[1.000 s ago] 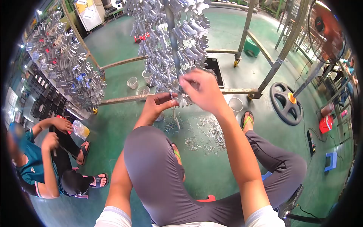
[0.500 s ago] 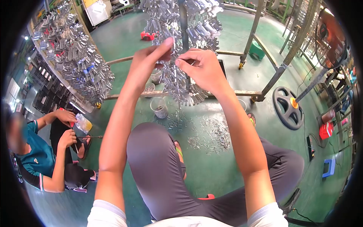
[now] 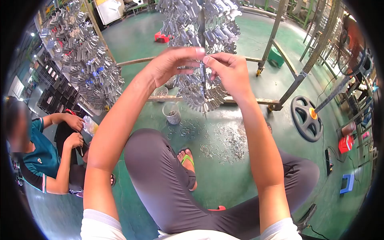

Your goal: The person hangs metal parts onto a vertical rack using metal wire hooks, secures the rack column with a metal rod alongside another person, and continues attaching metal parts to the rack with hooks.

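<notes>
Silvery metal parts hang in a dense column around an upright rod, straight ahead. My left hand reaches across the front of the column from the left, fingers apart, its fingertips near the rod. On the other side my right hand has thumb and fingers pinched together close to my left fingertips. Whatever lies in that pinch is too small to make out. Below the hands, the lower tier of parts fans outward.
Small curved metal pieces lie scattered on the floor beside a clear cup. A person sits at the left near another loaded rack. Frame posts and a fan base stand at the right.
Both hands have risen from the column's lower end to its middle. My left hand has lately moved right, towards the rod. The seated person's hands have shifted, and the view has turned slightly.
</notes>
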The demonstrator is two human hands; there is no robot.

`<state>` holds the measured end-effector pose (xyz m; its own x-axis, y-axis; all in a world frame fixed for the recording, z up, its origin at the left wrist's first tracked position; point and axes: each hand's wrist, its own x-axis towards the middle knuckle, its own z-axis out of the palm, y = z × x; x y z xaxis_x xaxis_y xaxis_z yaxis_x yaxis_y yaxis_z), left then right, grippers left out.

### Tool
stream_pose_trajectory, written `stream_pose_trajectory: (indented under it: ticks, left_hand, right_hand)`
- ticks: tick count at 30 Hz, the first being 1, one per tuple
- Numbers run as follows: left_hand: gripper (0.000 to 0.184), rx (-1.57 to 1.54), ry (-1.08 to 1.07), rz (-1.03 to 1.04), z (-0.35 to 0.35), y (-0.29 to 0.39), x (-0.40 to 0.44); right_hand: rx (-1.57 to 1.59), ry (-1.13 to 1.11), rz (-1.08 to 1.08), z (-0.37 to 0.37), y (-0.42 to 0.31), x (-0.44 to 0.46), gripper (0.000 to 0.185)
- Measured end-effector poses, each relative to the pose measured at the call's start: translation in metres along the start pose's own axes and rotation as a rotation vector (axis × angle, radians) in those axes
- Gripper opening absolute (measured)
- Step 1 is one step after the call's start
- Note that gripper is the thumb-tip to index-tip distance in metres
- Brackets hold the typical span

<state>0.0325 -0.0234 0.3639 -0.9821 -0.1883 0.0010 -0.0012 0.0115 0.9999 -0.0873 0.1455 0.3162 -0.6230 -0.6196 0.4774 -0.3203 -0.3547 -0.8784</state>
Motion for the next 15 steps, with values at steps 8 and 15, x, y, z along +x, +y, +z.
stream_pose_trajectory:
  ticks: [8, 15]
  left_hand:
    - [0.05, 0.461, 0.009, -0.054, 0.008, -0.024, -0.003]
    - [0.058, 0.523, 0.141, -0.061, -0.001, -0.056, -0.004]
  right_hand:
    - [-0.444, -0.175, 0.016, -0.014, -0.038, 0.0, 0.026]
    - [-1.142, -0.342, 0.336, -0.026, -0.013, -0.021, 0.018]
